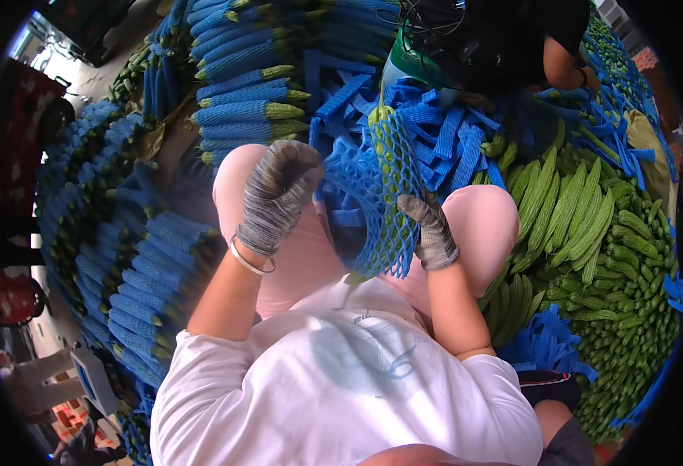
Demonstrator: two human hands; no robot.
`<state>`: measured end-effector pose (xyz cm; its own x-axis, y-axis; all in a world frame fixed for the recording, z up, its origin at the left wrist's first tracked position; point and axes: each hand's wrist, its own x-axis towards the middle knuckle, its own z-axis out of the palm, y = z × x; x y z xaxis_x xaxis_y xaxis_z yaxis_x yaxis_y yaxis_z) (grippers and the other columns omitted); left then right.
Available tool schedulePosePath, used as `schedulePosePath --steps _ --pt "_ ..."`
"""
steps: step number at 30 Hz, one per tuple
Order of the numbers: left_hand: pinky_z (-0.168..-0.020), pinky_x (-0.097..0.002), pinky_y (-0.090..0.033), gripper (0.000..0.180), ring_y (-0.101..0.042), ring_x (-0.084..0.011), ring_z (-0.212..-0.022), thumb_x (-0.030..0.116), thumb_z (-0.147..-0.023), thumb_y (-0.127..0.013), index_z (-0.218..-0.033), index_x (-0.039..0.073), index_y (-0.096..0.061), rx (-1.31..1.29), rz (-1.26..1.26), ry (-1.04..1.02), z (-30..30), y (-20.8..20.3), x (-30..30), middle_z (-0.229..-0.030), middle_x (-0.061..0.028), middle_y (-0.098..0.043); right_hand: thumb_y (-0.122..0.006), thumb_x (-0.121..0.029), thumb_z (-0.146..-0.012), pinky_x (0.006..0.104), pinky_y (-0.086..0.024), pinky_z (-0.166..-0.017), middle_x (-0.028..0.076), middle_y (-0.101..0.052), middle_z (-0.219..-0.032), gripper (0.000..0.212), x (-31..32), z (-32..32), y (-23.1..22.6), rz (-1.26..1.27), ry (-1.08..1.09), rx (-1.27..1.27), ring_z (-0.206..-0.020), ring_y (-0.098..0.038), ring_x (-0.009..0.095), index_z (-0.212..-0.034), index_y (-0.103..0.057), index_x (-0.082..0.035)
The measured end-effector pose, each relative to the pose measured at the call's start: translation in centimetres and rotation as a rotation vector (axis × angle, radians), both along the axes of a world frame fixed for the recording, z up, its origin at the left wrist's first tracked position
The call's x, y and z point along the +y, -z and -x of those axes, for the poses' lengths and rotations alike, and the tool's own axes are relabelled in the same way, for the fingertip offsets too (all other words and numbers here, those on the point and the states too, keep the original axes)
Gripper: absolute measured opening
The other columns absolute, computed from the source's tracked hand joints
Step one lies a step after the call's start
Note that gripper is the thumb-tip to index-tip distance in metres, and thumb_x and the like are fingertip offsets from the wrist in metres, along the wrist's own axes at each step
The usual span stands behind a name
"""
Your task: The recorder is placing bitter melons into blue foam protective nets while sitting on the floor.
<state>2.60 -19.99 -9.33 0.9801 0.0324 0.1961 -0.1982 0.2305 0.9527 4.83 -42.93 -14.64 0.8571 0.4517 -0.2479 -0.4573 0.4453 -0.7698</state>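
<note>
In front of my knees stands a green bitter gourd (385, 151), nearly upright, its stem end pointing away from me. A blue foam net sleeve (353, 182) is around much of it, and the mesh is stretched wide toward the left. My right hand (432, 233), in a grey glove, grips the sleeved gourd from the right with the thumb laid over the mesh. My left hand (277, 194), also gloved, is closed with curled fingers at the stretched edge of the net. Its fingertips are partly hidden.
Loose blue foam sleeves (450, 144) lie heaped beyond my knees. Bare bitter gourds (570, 210) are piled at the right. Rows of sleeved gourds (240, 109) are stacked at far left and along the left side. Another person in dark clothes (504, 39) works close by at the far right.
</note>
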Motion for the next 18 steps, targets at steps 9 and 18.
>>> schedulePosePath --steps 9,18 --pt "-0.097 -0.0323 -0.039 0.051 -0.051 -0.0152 -0.109 0.025 -0.089 -0.060 -0.131 0.004 -0.041 0.344 0.113 0.134 3.2 1.1 -1.1 -0.116 -0.0049 -0.054 -0.060 -0.042 -0.085 0.0296 -0.040 -0.094 0.011 -0.053 -0.122 0.066 5.0 0.4 -3.7 0.437 -0.038 -0.440 -0.111 -0.051 0.017 -0.134 -0.039 -0.003" --pt "-0.076 -0.0348 -0.056 0.062 -0.066 -0.0240 -0.089 0.031 -0.082 -0.067 -0.132 0.008 -0.039 0.226 0.849 -0.176 11.5 1.8 11.5 -0.105 -0.0157 -0.063 -0.053 -0.054 -0.085 0.0349 -0.055 -0.075 0.017 -0.035 -0.142 0.078 5.6 -0.6 -4.6 0.291 -0.235 -0.425 -0.111 -0.055 0.032 -0.138 -0.033 -0.001"
